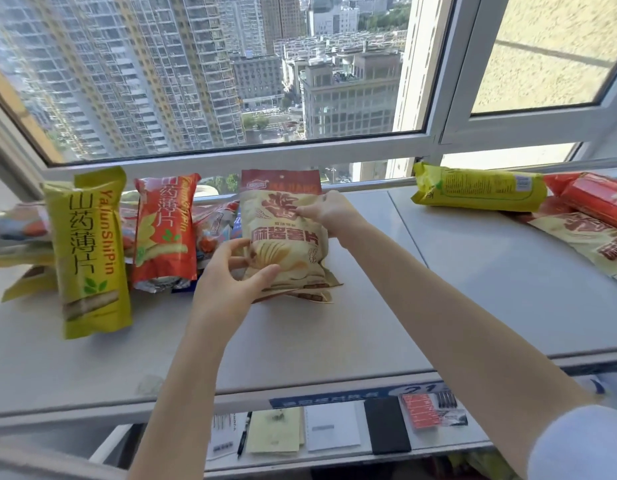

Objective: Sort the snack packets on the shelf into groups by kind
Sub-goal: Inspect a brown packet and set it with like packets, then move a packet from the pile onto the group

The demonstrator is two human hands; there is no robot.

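**Holding a cream chip bag upright at mid-shelf**

Gripping from both sides, the person has the cream chip bag standing on the shelf by the window. The left hand pinches its lower left corner, thumb in front and fingers behind; the right hand holds the upper right edge, fingertips pressed to the printed face. Both hands are closed on this one bag.

To the left, a yellow packet and an orange packet lean against a loose pile of mixed packets. To the right, well apart, lie another yellow packet, a red packet and a second cream bag of what looks like the same kind.

The sensible move, judging by that match, is to carry the held bag right and lay it beside its twin. Doing it well means lifting it clear of the shelf rather than dragging it, keeping a light hold so the chips inside are not crushed, and setting it down face up so the label reads for later sorting.
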